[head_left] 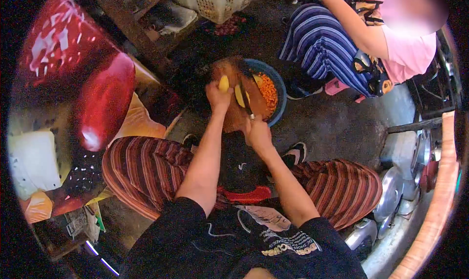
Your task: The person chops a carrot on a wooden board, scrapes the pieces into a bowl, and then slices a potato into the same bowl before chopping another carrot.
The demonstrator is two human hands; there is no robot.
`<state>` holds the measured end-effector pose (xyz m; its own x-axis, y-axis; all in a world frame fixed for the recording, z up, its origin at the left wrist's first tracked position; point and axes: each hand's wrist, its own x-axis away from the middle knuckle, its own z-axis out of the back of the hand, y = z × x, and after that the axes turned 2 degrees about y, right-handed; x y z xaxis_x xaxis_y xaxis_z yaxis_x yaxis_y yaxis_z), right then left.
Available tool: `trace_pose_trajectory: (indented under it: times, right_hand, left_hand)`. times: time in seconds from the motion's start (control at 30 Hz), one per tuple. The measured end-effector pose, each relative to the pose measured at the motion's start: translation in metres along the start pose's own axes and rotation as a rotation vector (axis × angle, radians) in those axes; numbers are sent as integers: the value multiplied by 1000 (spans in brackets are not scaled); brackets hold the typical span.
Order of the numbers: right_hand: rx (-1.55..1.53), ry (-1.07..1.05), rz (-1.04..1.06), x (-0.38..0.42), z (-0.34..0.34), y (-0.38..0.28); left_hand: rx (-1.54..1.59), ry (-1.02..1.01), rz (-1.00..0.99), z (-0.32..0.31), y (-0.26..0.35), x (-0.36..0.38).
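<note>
A brown wooden board lies partly over a blue basin that holds small diced orange pieces. My left hand is closed on a yellow piece at the board's left side. In my right hand is the handle of a knife, its blade pointing away from me over the board. Another yellow piece rests on the board against the left side of the blade. More yellow pieces show in the basin beside the board.
A person in striped clothing sits at the upper right. A white plastic basket stands at the top, with small red items below it. Metal pots line the right edge. A printed red banner covers the left.
</note>
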<state>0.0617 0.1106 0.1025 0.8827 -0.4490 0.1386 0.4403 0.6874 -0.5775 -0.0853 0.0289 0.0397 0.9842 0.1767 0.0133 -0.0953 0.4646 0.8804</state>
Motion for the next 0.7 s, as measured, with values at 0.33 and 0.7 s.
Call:
trace_pose_trajectory:
  times: [0.33, 0.7]
  right_hand:
    - [26, -18, -182, 3, -3, 58]
    - [-70, -77, -100, 11, -3, 43]
  left_hand:
    - [-225, -88, -672, -30, 23, 10]
    - [339, -208, -61, -26, -20, 33]
